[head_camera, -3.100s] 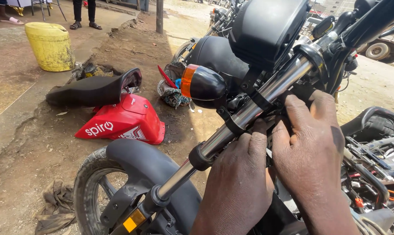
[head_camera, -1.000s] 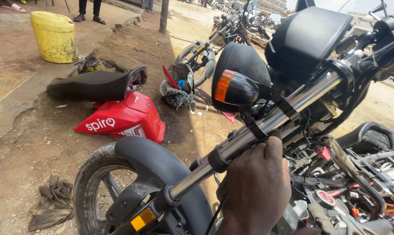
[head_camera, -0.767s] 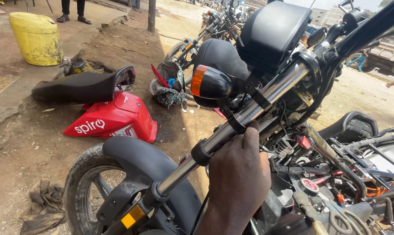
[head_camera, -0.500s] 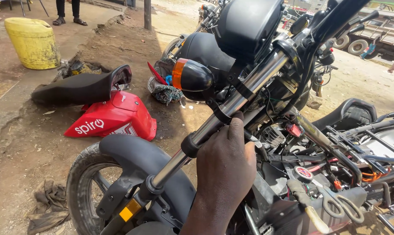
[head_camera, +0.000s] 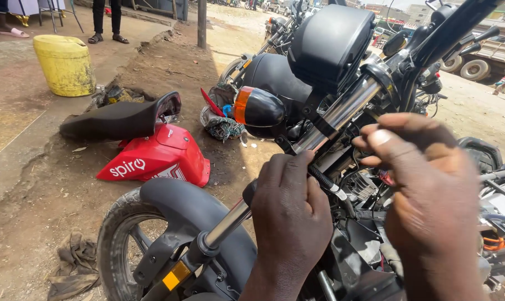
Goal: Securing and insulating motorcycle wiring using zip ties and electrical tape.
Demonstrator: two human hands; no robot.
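I look down at the stripped front of a motorcycle. My left hand (head_camera: 291,217) is closed around the chrome fork tube (head_camera: 341,114), just above the dark front mudguard (head_camera: 191,203). A thin black cable with a silver end (head_camera: 331,188) runs past its knuckles. My right hand (head_camera: 425,189) is raised to the right of the fork, fingers bent toward the wiring behind it; what it pinches is hidden. An orange turn signal (head_camera: 255,107) and the black headlight housing (head_camera: 330,44) sit above both hands.
On the dirt to the left lie a black seat (head_camera: 118,118) and a red body panel (head_camera: 157,159). Farther back stands a yellow jerrycan (head_camera: 66,64), with a person's legs (head_camera: 106,19) beyond it. A rag (head_camera: 74,265) lies by the front tyre (head_camera: 116,245). More motorcycles are parked behind.
My right hand has come back into view at the right of the fork. My left hand has kept its grip on the fork tube while the view shifted.
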